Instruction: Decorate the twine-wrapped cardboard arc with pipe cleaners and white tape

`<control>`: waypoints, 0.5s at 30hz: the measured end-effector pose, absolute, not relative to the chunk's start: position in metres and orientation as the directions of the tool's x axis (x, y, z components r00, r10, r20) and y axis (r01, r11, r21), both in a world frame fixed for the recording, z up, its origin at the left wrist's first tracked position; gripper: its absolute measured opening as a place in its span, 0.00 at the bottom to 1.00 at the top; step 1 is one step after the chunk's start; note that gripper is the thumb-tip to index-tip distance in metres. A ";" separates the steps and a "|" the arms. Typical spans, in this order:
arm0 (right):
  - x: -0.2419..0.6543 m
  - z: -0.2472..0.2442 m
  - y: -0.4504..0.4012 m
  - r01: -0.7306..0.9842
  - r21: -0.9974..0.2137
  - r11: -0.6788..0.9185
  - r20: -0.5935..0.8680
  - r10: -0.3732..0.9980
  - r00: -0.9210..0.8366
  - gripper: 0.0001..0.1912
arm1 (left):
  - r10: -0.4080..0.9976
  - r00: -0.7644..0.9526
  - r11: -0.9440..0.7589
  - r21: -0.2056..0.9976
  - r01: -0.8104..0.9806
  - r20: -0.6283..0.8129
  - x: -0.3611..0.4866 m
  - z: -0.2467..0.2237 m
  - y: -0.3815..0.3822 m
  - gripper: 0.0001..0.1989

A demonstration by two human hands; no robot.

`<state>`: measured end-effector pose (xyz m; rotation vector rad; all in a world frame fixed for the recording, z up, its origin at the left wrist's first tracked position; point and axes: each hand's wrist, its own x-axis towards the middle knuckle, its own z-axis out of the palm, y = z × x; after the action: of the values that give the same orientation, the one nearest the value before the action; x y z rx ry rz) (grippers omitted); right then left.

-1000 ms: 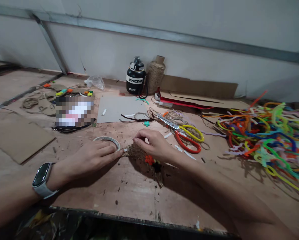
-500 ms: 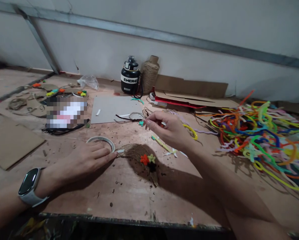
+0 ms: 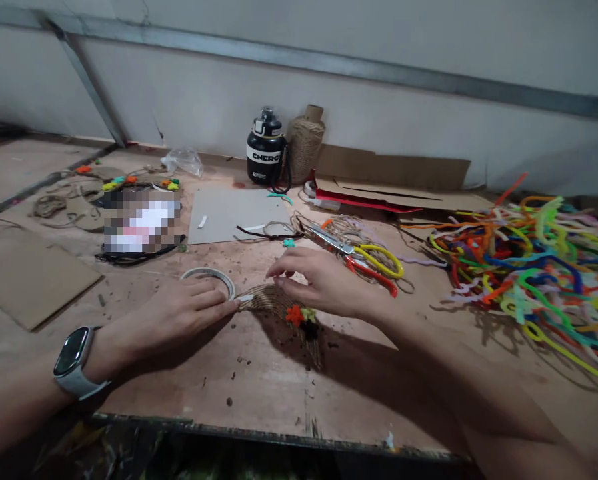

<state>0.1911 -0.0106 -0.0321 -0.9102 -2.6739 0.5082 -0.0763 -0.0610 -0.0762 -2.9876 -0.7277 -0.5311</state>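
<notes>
My left hand [image 3: 189,310] lies flat, its fingers stretched over a roll of tape [image 3: 233,283]. Its index fingertip meets the left end of a curved piece of brown twine rows [image 3: 266,300], beside a small white strip [image 3: 247,299]. Three fuzzy flowers sit on the twine piece: an orange one [image 3: 294,315], a yellow-green one [image 3: 308,313] and a black one [image 3: 309,329]. Just above that piece hovers my right hand [image 3: 311,280], thumb and index finger apart, nothing visible between them. A teal flower [image 3: 289,243] rests beyond its fingertips.
Scissors [image 3: 349,248] with yellow and red handles lie behind my right hand. Tangled pipe cleaners [image 3: 533,267] cover the right side. A grey board [image 3: 229,210], black bottle [image 3: 265,150] and twine spool [image 3: 307,143] stand or lie farther back. Cardboard [image 3: 33,280] lies left.
My right hand has come back from the teal flower towards the twine piece, uncovering the scissors. The teal flower stays on the table. My left hand keeps its place; the view has shifted slightly.
</notes>
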 end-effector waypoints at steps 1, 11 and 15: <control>0.189 -0.034 -0.012 0.536 -0.392 0.748 0.112 0.617 -0.779 0.12 | 0.434 0.848 -0.896 0.046 0.442 0.306 -0.077 -0.077 -0.060 0.19; 0.173 -0.053 -0.026 0.512 -0.317 0.798 0.045 0.552 -0.832 0.20 | 0.413 0.875 -0.907 0.029 0.420 0.252 -0.080 -0.072 -0.061 0.19; 0.171 -0.056 -0.028 0.501 -0.261 0.825 0.086 0.537 -0.839 0.17 | 0.409 0.878 -0.910 0.038 0.413 0.248 -0.081 -0.069 -0.062 0.19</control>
<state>0.1709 -0.0281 -0.0565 -0.8170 -2.8510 0.3444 -0.0814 -0.0621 -0.0688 -3.0288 -0.6623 -0.3937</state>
